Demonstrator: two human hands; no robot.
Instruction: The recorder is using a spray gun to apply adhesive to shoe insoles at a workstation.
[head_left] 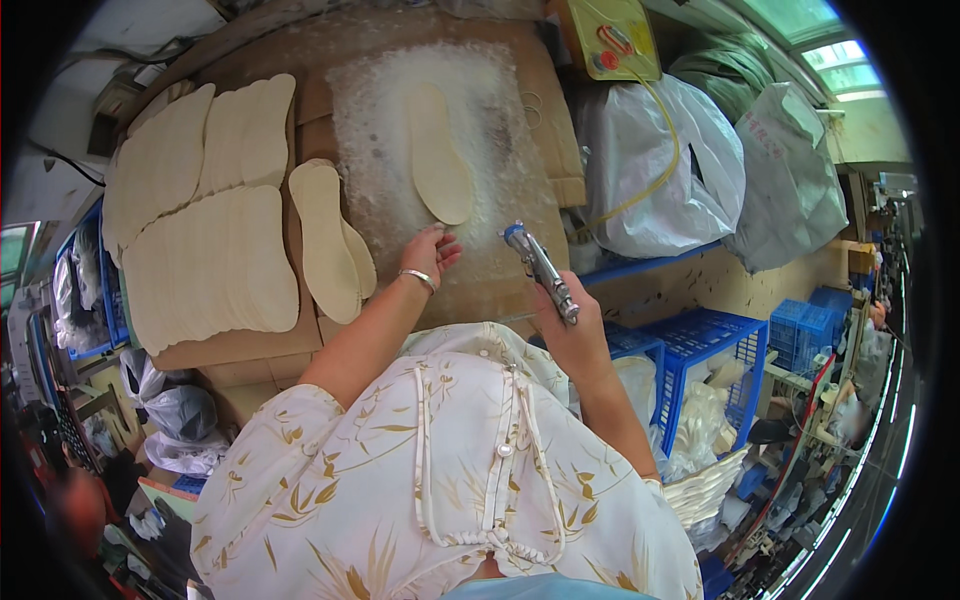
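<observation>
A cream insole (436,150) lies lengthwise on a patch of whitish residue over brown cardboard. My left hand (432,254) is just below its rounded near end, fingers loosely curled and apart; whether a fingertip touches the insole's edge I cannot make out. A silver spray gun (540,262) with a blue nozzle end is gripped in my right hand (572,322), its nozzle toward the residue patch. To the left, a few loose insoles (325,240) overlap each other. Further left lie stacked rows of insoles (215,262), fanned closely together.
A yellow container (605,40) stands at the back right, with a yellowish hose (668,165) running down from it. White plastic sacks (655,140) sit beside the cardboard. Blue crates (715,340) with plastic-wrapped goods are near my right forearm.
</observation>
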